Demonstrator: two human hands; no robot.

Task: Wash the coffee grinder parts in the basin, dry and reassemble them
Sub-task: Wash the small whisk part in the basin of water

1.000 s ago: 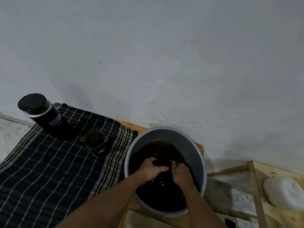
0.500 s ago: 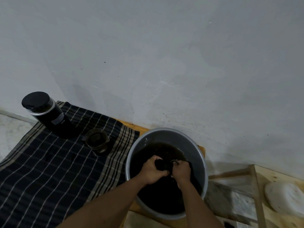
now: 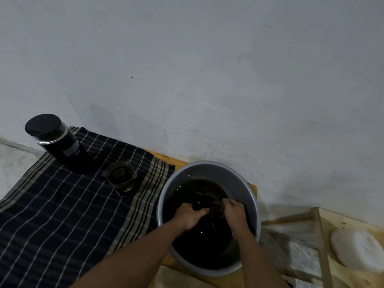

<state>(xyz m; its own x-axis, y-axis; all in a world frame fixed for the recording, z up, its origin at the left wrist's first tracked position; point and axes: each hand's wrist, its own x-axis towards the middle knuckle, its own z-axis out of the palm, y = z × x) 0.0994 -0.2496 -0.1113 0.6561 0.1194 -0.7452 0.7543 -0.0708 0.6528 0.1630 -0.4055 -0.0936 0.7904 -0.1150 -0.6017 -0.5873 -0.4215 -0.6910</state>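
both hands are in the basin [image 3: 239,179] of dark water. the left hand [image 3: 191,217] curls its fingers round a dark part [image 3: 207,206] at the surface; the right hand [image 3: 234,213] grips its other end. a jar [image 3: 58,144] and a cup [image 3: 121,177] stand on the cloth [image 3: 52,204] to the left.

surface: your wooden tabletop [image 3: 253,191]; bare wood shows only at the wall edge and round the basin
left: dark checked cloth [image 3: 52,215] spread flat over it
right: grey basin [image 3: 239,179] on the wood, rim meeting the cloth edge
far right: pale wooden frame [image 3: 320,235], white lump [image 3: 357,250] on it
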